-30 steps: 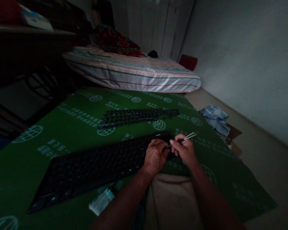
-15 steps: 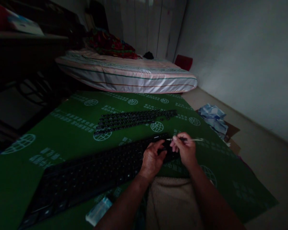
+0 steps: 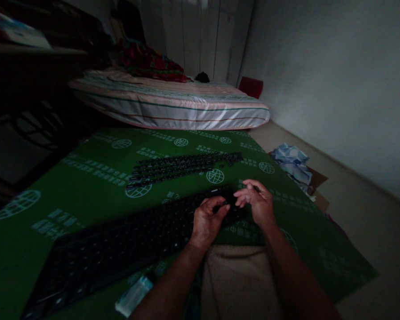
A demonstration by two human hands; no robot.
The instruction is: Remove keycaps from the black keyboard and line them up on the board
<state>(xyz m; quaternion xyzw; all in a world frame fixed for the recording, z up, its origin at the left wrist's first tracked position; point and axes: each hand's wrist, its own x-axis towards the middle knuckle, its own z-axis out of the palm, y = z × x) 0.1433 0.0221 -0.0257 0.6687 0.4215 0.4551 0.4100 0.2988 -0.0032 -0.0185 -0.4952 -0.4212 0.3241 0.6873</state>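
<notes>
A black computer keyboard (image 3: pixel 120 249) lies slantwise on the green printed sheet (image 3: pixel 96 195). Over its right end is my left hand (image 3: pixel 208 220), thumb and fingertips brought together in a pinch; whatever small dark thing may be between them is too dim to make out. Close by on the right, my right hand (image 3: pixel 260 204) hovers with its fingers spread towards the left one. A dark bit shows between its thumb and index finger, but I cannot tell if this is a tool. Beyond the keyboard, loose black keycaps (image 3: pixel 173 169) lie in several rows.
A small pale blue packet (image 3: pixel 133 295) lies in front of the keyboard, beside my left forearm. Brown cloth (image 3: pixel 240 275) covers my lap. A bed (image 3: pixel 186 102) stands behind the sheet, and crumpled bluish plastic (image 3: pixel 290 160) lies on the right.
The slim screwdriver in my right hand no longer shows plainly, and that hand's fingers have spread. My left fingers have drawn closer together. The view has shifted slightly.
</notes>
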